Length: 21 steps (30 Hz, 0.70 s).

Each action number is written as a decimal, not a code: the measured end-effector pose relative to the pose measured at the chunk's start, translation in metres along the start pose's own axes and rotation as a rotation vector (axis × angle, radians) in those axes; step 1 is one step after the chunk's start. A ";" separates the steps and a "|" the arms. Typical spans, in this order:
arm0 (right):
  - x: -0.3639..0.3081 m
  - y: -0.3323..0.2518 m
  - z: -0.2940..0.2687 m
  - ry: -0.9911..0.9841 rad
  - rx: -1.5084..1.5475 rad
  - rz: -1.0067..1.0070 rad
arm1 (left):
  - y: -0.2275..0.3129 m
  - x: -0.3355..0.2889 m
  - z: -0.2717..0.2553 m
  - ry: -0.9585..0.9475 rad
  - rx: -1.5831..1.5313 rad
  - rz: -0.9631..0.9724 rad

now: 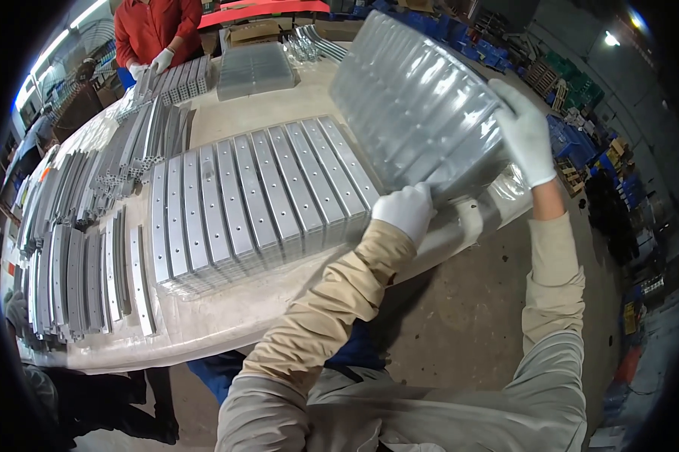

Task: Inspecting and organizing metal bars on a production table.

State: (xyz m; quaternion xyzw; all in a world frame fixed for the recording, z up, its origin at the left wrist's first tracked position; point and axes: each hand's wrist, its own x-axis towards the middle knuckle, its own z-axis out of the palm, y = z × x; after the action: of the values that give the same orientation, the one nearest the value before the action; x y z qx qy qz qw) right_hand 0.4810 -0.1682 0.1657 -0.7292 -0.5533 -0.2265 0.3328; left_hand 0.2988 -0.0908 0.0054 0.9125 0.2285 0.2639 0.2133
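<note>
A stack of clear ribbed plastic trays stands tilted up at the right end of the table. My right hand, in a white glove, grips its upper right edge, thumb over the near side. My gloved left hand is closed on the lower near edge of the same stack; its fingertips are partly hidden. Just left of that hand lies a filled clear tray stack, with silver metal strips side by side in its slots. Each strip has small holes along it.
Loose metal strips lie in piles on the table's left. At the far side stand another clear tray stack and a co-worker in a red shirt, gloved hands on more strips. The table edge curves in front of me.
</note>
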 end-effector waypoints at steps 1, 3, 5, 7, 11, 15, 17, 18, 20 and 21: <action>-0.009 -0.011 0.009 -0.016 -0.091 -0.037 | 0.004 0.001 0.004 0.029 -0.009 0.007; -0.033 -0.030 0.030 -0.083 -0.212 -0.051 | 0.009 -0.002 0.009 0.080 -0.026 0.020; -0.050 -0.040 0.038 -0.126 -0.252 -0.029 | 0.008 -0.001 0.009 0.062 -0.073 -0.009; -0.061 -0.048 0.040 0.011 -0.018 -0.242 | 0.002 -0.002 0.000 0.025 -0.155 -0.074; -0.081 -0.064 0.034 -0.137 0.230 -0.074 | -0.002 -0.007 -0.036 0.435 -0.285 0.109; -0.082 -0.048 0.050 -0.040 0.396 -0.220 | -0.008 0.012 -0.062 0.677 -0.568 0.170; -0.083 -0.048 0.057 0.020 0.415 -0.229 | -0.018 0.022 -0.071 0.559 -0.224 0.411; -0.083 -0.049 0.061 0.073 0.433 -0.243 | -0.020 0.023 -0.072 0.554 -0.217 0.413; -0.084 -0.047 0.061 0.134 0.450 -0.250 | -0.023 0.025 -0.070 0.495 -0.224 0.433; -0.084 -0.046 0.057 0.063 0.548 -0.093 | -0.024 0.027 -0.070 0.464 -0.230 0.446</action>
State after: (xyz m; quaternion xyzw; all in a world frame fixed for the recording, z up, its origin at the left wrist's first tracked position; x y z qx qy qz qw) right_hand 0.4107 -0.1740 0.0796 -0.5782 -0.6163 -0.1061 0.5240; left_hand 0.2714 -0.0388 0.0575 0.8256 0.0347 0.5286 0.1941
